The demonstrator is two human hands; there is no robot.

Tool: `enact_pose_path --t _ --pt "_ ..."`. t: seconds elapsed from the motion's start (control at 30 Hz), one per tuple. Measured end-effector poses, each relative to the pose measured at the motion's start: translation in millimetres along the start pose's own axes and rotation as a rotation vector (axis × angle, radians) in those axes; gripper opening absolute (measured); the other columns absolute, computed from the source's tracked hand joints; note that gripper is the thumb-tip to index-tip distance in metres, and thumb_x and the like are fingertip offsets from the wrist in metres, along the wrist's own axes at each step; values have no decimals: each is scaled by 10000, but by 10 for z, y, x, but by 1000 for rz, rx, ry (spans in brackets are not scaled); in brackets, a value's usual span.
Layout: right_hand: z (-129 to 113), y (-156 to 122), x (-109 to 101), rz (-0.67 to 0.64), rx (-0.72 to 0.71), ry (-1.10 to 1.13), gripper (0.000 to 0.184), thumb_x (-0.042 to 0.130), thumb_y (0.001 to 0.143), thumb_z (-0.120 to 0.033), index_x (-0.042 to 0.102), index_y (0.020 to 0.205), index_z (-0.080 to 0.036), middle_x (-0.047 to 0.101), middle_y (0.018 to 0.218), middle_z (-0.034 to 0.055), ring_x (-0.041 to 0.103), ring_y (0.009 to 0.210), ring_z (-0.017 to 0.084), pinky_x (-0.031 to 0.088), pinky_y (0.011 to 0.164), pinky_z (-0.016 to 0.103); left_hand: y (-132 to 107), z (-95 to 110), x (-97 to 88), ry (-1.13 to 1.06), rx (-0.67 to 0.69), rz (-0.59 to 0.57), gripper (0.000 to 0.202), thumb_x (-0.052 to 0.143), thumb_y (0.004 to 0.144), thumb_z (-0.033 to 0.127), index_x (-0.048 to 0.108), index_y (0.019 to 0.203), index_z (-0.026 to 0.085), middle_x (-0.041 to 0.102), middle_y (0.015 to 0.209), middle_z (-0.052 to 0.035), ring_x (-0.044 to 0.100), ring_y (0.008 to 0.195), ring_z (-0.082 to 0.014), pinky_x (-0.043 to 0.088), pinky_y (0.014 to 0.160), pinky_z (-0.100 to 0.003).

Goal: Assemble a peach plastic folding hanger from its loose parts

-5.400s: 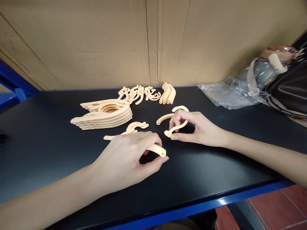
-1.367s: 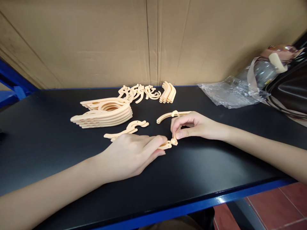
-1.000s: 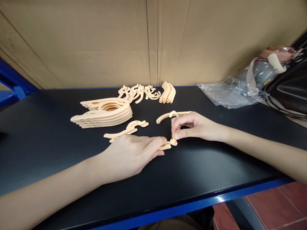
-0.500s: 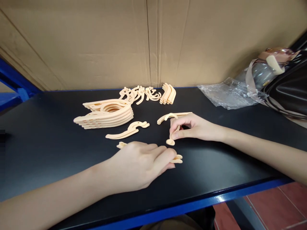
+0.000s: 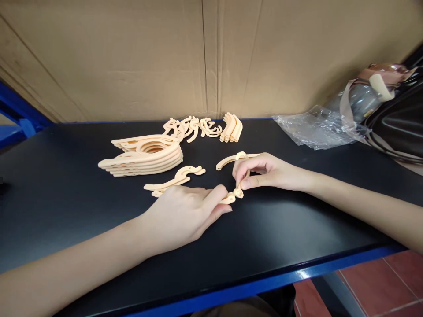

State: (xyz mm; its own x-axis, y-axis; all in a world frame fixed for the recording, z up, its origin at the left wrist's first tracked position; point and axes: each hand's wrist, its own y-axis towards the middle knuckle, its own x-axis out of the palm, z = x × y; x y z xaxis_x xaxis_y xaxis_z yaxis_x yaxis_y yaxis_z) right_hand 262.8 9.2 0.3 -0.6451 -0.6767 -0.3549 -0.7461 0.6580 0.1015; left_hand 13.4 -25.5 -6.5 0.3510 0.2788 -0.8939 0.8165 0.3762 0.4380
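My left hand is closed on a cream plastic hanger arm, mostly hidden under my fingers, with one end poking out past the fingertips. Pinched in my right hand is a cream hanger hook, its round base pointing down and its curved tip showing above my fingers. That base is right beside the arm's end; whether they touch I cannot tell. Behind my right hand lies another curved hanger arm. Beyond my left hand rests a hanger piece with a curved top.
A stack of hanger pieces stands at the left. Loose hooks and a small bundle of arms lie along the cardboard wall. Clear plastic wrap, a bottle and a dark bag occupy the right.
My left hand has moved away from me and slightly left, bringing the arm's end up beside the hook's base. The hook has turned and shifted slightly right in my right hand.
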Motion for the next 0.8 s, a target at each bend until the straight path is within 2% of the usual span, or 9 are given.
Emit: enact_pose_path --t 0.47,0.8 --pt "-24 -6 23 -4 24 -46 131 666 892 -315 705 878 -191 635 873 -24 571 809 100 426 756 257 41 18 -57 6 21 -33 382 243 1062 350 506 846 177 536 549 70 528 419 -94 309 418 -226" --pt "6 3 9 -22 -7 -28 106 686 875 -292 716 895 -192 644 882 -14 574 808 107 437 749 261 32 14 -32 12 35 -14 401 219 1064 345 497 824 183 522 530 65 504 399 -102 288 410 -233"
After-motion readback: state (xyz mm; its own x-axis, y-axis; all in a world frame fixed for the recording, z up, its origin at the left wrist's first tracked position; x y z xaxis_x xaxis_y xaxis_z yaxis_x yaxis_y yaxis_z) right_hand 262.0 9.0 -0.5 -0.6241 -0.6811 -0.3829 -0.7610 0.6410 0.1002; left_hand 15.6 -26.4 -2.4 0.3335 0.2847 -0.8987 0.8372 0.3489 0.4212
